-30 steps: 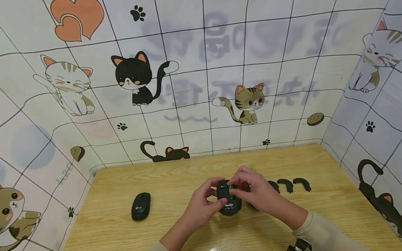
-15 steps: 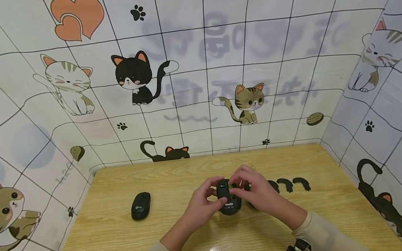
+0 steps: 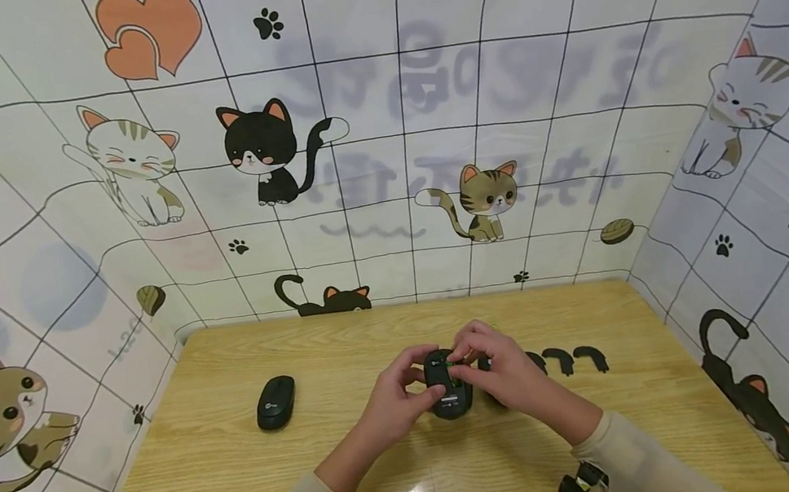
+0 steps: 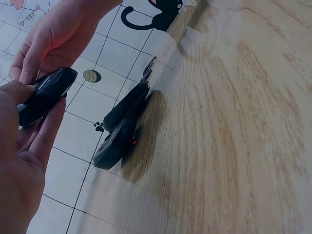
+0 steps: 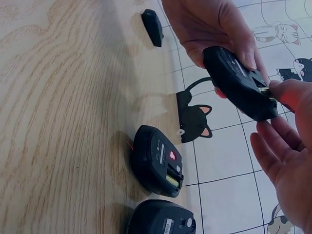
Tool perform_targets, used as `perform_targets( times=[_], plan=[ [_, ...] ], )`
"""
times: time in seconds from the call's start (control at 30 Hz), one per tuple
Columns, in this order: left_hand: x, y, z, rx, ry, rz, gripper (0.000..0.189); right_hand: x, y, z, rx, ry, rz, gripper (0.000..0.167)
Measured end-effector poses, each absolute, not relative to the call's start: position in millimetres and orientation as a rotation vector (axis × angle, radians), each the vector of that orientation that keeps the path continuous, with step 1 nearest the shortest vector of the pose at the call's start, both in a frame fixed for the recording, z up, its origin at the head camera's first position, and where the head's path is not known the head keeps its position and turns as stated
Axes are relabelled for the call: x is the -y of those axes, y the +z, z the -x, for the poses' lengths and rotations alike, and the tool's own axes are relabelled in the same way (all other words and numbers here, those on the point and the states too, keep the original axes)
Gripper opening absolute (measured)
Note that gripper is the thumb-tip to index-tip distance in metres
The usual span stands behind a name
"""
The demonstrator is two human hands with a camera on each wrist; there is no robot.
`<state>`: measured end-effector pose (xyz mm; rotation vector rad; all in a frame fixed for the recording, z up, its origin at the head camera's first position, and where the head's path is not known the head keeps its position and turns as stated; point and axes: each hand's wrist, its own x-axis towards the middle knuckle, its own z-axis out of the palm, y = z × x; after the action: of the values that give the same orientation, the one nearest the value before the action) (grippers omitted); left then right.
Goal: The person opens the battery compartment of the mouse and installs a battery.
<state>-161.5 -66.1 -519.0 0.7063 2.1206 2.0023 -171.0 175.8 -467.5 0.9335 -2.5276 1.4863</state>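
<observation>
A black computer mouse (image 3: pixel 449 391) is held underside up above the table. My left hand (image 3: pixel 400 397) grips it by its left side, thumb on the underside and fingers round the far edge. Its battery compartment is uncovered, and a small green battery (image 5: pixel 264 91) shows there. My right hand (image 3: pixel 494 369) pinches at the battery, with thumb and index finger at the compartment; in the right wrist view the thumb covers the battery's end. Its other fingers lie close to the mouse's end.
Another black mouse (image 3: pixel 277 402) rests at the left of the wooden table (image 3: pixel 216 481). Upturned mice, one with a battery inside and a red light (image 5: pixel 158 163), lie beyond my right hand. Black curved covers (image 3: pixel 559 360) lie at the right.
Both hands stay around the mouse, almost in place. My right fingers have shifted very slightly at the compartment, and less green shows there.
</observation>
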Motion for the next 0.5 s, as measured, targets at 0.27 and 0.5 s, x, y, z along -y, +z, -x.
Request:
perform_targets(
  times=[0.27,0.5],
  plan=[
    [65.4,-515.4,161.0,-2.124,2.026,-0.707,0.053,-176.6,-467.7,170.7,2.526,1.564,-0.979,0.009],
    [64.1,-514.7,160.5,-2.120,2.025,-0.715,0.054,-177.8,-470.9,170.8,2.521,1.550,-0.999,0.010]
  ],
)
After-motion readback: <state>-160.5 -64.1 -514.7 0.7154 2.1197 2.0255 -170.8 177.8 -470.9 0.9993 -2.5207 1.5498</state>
